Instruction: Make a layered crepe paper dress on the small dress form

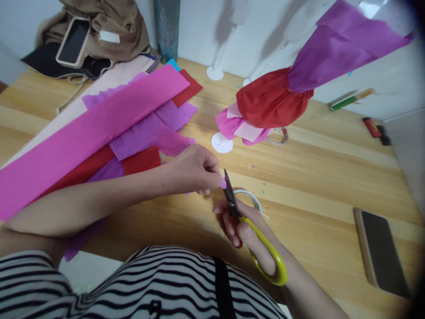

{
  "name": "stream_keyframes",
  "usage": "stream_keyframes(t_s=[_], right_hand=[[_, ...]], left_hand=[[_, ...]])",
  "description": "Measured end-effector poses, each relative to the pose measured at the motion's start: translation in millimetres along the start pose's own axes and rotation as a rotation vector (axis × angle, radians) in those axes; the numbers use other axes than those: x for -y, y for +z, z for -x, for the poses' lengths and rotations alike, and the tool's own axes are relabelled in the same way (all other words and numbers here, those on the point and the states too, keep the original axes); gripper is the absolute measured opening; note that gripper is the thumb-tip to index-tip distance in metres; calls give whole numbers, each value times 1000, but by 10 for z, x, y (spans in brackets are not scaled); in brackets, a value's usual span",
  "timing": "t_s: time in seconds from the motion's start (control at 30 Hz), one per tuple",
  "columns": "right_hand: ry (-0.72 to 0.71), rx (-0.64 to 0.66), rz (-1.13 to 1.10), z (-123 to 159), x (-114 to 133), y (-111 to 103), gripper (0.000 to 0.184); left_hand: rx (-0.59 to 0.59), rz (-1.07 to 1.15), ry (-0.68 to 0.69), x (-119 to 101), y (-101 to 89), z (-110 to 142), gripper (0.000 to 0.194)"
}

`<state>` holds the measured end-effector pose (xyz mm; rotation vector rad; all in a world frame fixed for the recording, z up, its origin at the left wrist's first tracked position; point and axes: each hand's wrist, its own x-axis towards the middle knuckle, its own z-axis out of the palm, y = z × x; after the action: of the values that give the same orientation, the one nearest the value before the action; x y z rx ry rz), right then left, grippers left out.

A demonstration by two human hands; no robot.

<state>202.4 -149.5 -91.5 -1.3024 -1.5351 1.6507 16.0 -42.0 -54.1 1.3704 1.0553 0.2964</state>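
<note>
My left hand point(195, 168) is closed in a pinch on a small piece of pink-purple paper point(223, 182), whose edge sticks out past the fingertips. In my right hand point(252, 235) are scissors point(268, 252) with a yellow and a red handle, thumb and fingers through the loops. Their dark blades point up and away from me and meet the paper's edge. Just behind them a roll of white tape point(254, 198) lies on the table, partly hidden by the right hand. Left of my left hand lie sheets of pink point(96, 119), purple and red crepe paper.
A doll-like dress of purple, red and pink paper point(275, 97) stands on the wooden table point(315, 177), near a white round base point(222, 143). A phone point(381, 252) lies at right. A glue stick or pen point(352, 99), a red-black item point(376, 130) and a brown bag point(113, 26) lie farther back.
</note>
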Motion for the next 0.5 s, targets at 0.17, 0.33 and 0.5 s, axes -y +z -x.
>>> stream_keyframes(t_s=[0.17, 0.33, 0.5], right_hand=[[5, 2, 8, 6, 10, 6, 59], [-7, -14, 38, 11, 10, 21, 60], [-14, -7, 50, 17, 12, 19, 60]], left_hand=[[8, -5, -4, 1, -5, -3, 11], [-5, -4, -14, -1, -4, -2, 12], [-10, -2, -29, -12, -1, -6, 11]])
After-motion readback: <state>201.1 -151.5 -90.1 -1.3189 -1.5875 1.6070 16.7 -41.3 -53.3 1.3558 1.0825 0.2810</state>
